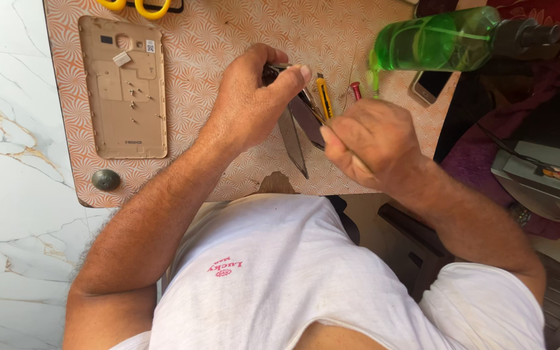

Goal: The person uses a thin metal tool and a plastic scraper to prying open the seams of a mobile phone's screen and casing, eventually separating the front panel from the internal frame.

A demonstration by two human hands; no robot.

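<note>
Dark glass panel (296, 126) stands on edge near the worktop's (228, 39) front edge, pinched at its top by our left hand (254, 97). Our right hand (367, 142) is closed around a thin tool at its seam; we should pry gently, keeping the panel steady.

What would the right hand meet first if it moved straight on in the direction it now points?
Probably the dark phone body, held tilted by the left hand. The right hand points toward it, apparently holding a thin tool against its edge; depth is unclear from this one view.
</note>
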